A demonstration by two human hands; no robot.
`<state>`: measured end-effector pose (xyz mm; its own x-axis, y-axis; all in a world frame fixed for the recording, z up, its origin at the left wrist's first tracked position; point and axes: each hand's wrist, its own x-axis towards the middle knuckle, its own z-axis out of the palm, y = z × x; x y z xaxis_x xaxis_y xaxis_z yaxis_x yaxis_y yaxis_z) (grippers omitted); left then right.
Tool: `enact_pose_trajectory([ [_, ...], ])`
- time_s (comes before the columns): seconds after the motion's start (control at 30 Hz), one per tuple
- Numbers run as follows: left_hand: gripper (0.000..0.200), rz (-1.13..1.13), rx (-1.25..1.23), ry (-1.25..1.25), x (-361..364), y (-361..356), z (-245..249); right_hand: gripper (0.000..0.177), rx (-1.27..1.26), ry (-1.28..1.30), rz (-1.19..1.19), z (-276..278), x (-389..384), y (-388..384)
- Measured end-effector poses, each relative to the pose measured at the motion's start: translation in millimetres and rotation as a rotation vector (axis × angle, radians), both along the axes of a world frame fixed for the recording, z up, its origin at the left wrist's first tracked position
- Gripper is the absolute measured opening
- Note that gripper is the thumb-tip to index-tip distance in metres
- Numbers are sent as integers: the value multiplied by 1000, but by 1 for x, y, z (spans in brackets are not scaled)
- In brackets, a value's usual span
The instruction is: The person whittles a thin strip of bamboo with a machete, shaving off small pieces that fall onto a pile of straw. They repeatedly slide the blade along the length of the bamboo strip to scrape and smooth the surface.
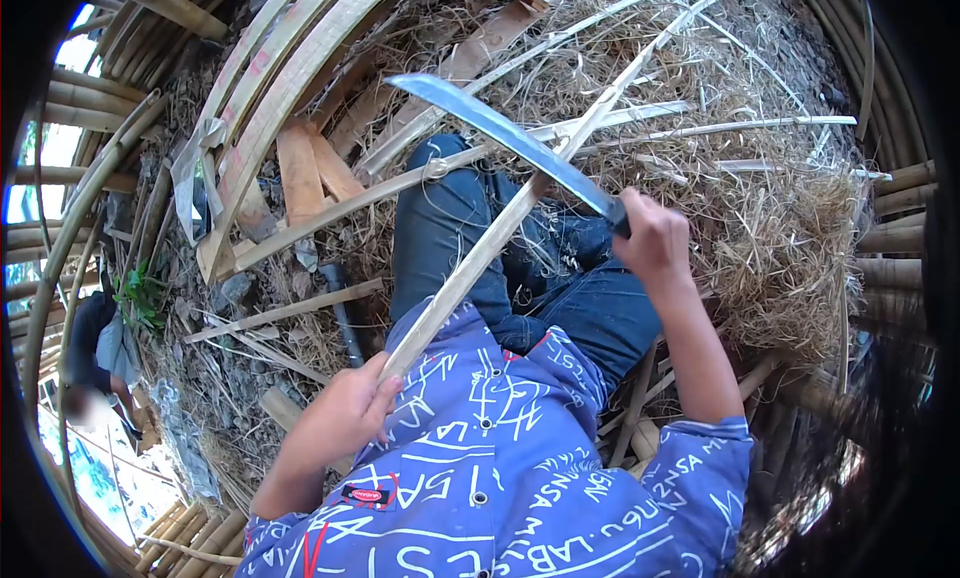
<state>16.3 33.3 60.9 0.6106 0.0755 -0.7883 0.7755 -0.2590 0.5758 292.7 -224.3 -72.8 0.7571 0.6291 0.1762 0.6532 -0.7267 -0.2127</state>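
My left hand (342,410) is closed around the near end of a long split bamboo strip (470,270), which slants up and away to the right across my lap. In my right hand (652,240) is the dark handle of a long-bladed knife (500,130), its blade pointing to the upper left. The blade crosses over the strip around its middle, with the edge close against it. Thin curled shavings cling to my trousers (445,233) beneath the knife.
Shavings (790,248) cover the ground ahead and to the right. Several pale slats (290,88) lean at the upper left, near brown flat pieces (300,173). A dark tube-like tool (342,313) lies left of my leg. Beyond the bamboo poles (75,178), another person (95,348) is at far left.
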Motion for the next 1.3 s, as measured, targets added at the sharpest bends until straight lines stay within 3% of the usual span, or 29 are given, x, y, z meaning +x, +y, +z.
enact_pose_trajectory([
  [0.17,15,-89,188,-2,7,-4,11,26,5,-50,-107,-25,47,-9],
  [0.23,14,-187,422,-73,10,-2,14,26,-47,-36,-148,-10,40,2],
  [0.27,14,-184,420,-74,11,-2,17,26,-49,-37,-145,-1,29,6],
  [0.33,11,-282,540,-203,12,-1,24,28,183,10,-11,18,5,14],
  [0.43,10,-281,575,-216,16,-7,29,31,86,54,119,37,-5,26],
  [0.57,10,-247,553,-197,16,-10,24,37,53,3,-38,1,37,11],
  [0.73,8,-230,654,-284,10,-8,23,33,-16,-16,-76,22,23,22],
  [0.93,8,-339,623,-242,10,-5,24,29,34,-63,174,33,11,17],
  [1.07,8,-334,634,-250,9,-9,23,22,-88,-83,-288,13,62,5],
  [1.2,8,-331,678,-296,8,-6,24,20,-84,-30,-200,29,33,11],
  [1.27,8,-352,671,-311,9,-4,19,19,21,-53,102,29,9,18],
  [1.3,8,-361,665,-302,8,-3,17,19,16,-53,95,24,13,16],
])
